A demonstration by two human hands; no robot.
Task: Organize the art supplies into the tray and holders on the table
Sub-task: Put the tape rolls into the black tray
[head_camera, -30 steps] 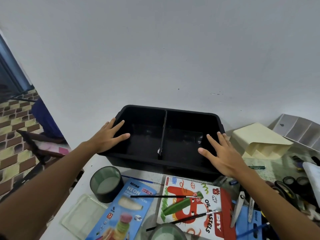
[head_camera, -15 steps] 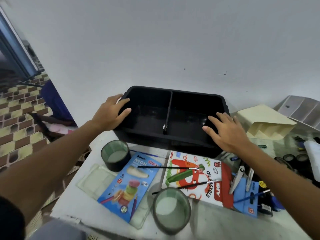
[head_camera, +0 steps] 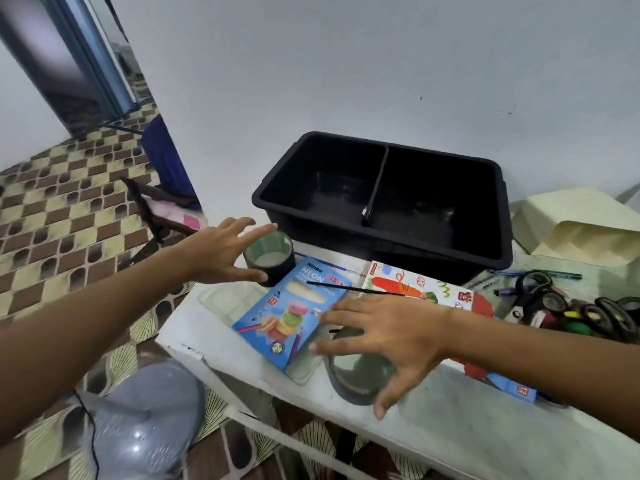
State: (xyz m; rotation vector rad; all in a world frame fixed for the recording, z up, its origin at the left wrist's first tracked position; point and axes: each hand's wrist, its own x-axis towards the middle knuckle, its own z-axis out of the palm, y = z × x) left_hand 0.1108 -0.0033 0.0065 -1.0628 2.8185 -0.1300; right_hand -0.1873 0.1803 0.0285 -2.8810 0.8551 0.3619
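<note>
A black two-compartment tray (head_camera: 384, 237) stands against the wall with nothing in it. My left hand (head_camera: 221, 252) hovers with spread fingers beside a dark round holder (head_camera: 272, 256) in front of the tray's left end. My right hand (head_camera: 384, 336) is spread over a second dark round holder (head_camera: 360, 377) near the table's front edge, partly hiding it. Between them lies a blue neon pencil box (head_camera: 294, 310). A thin black brush (head_camera: 353, 289) lies across that box and the oil pastels box (head_camera: 422, 289).
Scissors, pens and small dark items (head_camera: 554, 303) crowd the table's right side. A cream folder (head_camera: 581, 226) lies right of the tray. A clear flat lid (head_camera: 228, 297) sits at the table's left corner. Below the table stands a fan (head_camera: 145, 420) on tiled floor.
Both hands left the tray's rim and moved toward me. The left hand went to the back holder, the right hand over the front holder. The view tilted down.
</note>
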